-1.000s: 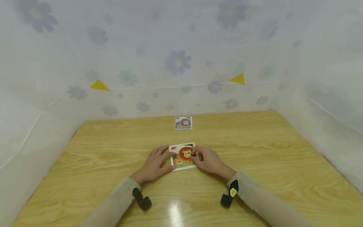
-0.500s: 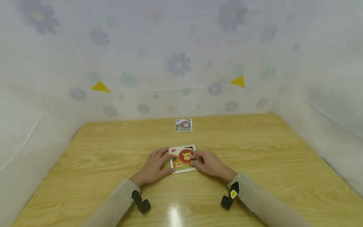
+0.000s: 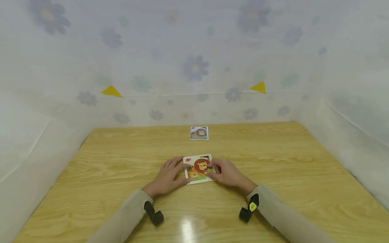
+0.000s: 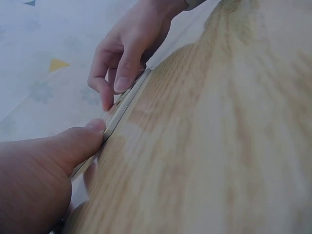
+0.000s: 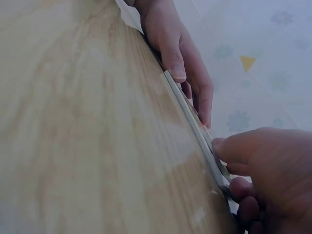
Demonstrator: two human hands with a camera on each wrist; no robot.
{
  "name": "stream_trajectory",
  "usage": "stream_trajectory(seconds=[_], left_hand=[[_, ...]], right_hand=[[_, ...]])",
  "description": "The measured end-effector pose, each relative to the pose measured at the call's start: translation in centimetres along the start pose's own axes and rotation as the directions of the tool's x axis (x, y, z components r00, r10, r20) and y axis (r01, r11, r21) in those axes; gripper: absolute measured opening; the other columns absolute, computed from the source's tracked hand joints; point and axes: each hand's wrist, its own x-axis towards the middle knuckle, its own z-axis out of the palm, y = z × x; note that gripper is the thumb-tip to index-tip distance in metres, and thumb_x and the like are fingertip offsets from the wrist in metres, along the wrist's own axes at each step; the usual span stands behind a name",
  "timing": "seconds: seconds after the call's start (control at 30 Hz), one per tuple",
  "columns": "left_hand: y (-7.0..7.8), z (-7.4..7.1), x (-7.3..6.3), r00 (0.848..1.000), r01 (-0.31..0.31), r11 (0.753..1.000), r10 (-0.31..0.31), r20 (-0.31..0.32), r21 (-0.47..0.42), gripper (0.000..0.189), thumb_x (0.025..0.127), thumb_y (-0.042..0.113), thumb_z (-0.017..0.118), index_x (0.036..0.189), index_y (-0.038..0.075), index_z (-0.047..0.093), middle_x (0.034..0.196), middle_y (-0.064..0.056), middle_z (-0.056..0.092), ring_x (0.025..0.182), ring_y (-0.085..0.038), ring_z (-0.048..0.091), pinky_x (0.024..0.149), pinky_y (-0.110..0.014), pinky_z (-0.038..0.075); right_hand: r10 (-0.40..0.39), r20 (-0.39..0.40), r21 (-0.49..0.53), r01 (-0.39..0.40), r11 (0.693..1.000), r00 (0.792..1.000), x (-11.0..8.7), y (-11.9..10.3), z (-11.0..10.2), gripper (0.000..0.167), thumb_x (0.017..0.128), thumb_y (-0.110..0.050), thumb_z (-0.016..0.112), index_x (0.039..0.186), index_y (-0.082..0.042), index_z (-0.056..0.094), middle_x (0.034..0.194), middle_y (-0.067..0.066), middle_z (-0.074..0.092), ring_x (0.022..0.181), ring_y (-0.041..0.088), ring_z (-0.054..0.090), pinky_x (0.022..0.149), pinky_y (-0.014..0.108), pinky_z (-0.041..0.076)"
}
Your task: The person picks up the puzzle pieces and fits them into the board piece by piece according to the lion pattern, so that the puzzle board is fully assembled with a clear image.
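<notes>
A square lion picture puzzle (image 3: 199,165) with a white border lies on the wooden table in the head view. My left hand (image 3: 167,175) rests at its left side, fingers stretched out, the thumb on the near left corner and the index finger on the picture. At the right side my right hand (image 3: 228,172) has its fingers curled, thumb and index finger pinching a puzzle piece (image 3: 209,170) over the lower right of the picture. Both wrist views see the puzzle board edge-on: its thin edge (image 4: 126,108) in the left, its layered edge (image 5: 192,127) in the right.
A smaller card (image 3: 199,133) with the same lion picture lies farther back on the wooden table (image 3: 121,152). White flowered sheeting (image 3: 158,67) encloses the back and sides, with two yellow triangles (image 3: 259,87) on it. Each sleeve cuff carries a black wrist camera (image 3: 158,217).
The right thumb has shifted slightly toward the near edge of the picture, away from the index fingertip. My left hand keeps its place on the puzzle. The head view has shifted slightly.
</notes>
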Motion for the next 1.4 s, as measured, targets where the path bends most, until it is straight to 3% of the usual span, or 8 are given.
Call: stream_trajectory(seconds=[0.17,0.6,0.9,1.2,1.4], left_hand=[[0.0,-0.1,0.2,1.0,-0.001,1.0,0.001,-0.013,0.018,0.053,0.091,0.045,0.062,0.137,0.02,0.053,0.153,-0.018,0.031,0.138,-0.041,0.029,0.109,-0.063,0.02],[0.1,-0.1,0.2,1.0,-0.008,1.0,0.008,-0.007,0.016,0.052,0.091,0.045,0.061,0.136,0.021,0.054,0.153,-0.017,0.031,0.138,-0.04,0.029,0.109,-0.063,0.019],[0.0,-0.1,0.1,1.0,-0.008,1.0,0.008,-0.006,0.015,0.052,0.091,0.046,0.061,0.136,0.021,0.054,0.152,-0.017,0.032,0.138,-0.04,0.029,0.109,-0.063,0.02],[0.0,-0.2,-0.1,1.0,-0.003,1.0,0.003,-0.004,0.02,0.052,0.092,0.045,0.06,0.137,0.021,0.053,0.153,-0.017,0.03,0.138,-0.04,0.028,0.109,-0.063,0.02],[0.2,-0.6,0.0,0.999,-0.032,0.998,0.031,0.02,0.048,0.052,0.094,0.041,0.059,0.139,0.017,0.05,0.153,-0.021,0.028,0.138,-0.042,0.027,0.108,-0.064,0.019]], right_hand=[[-0.032,0.041,0.006,0.032,0.999,0.999,0.2,-0.3,-0.6,0.014,0.086,-0.017,0.073,0.096,-0.011,0.066,0.057,-0.008,0.045,0.05,-0.001,0.038,0.049,0.018,0.035],[0.001,0.074,0.01,-0.002,1.0,0.997,-0.2,-1.3,-1.1,0.02,0.085,-0.017,0.074,0.098,-0.009,0.062,0.058,-0.005,0.044,0.05,0.001,0.036,0.05,0.019,0.033],[0.074,0.068,-0.005,-0.074,0.997,0.995,-0.2,-1.4,-0.6,0.019,0.084,-0.02,0.076,0.094,-0.01,0.063,0.059,-0.008,0.045,0.051,0.001,0.038,0.05,0.019,0.032],[0.102,0.065,-0.103,-0.095,0.99,0.993,0.0,-2.5,-0.8,0.018,0.082,-0.022,0.076,0.091,-0.011,0.065,0.058,-0.008,0.047,0.05,0.002,0.038,0.049,0.02,0.032],[0.116,0.092,-0.231,-0.092,0.968,0.989,0.1,-2.9,-1.0,0.014,0.086,-0.027,0.072,0.093,-0.016,0.066,0.059,-0.01,0.049,0.051,0.003,0.04,0.048,0.021,0.032]])
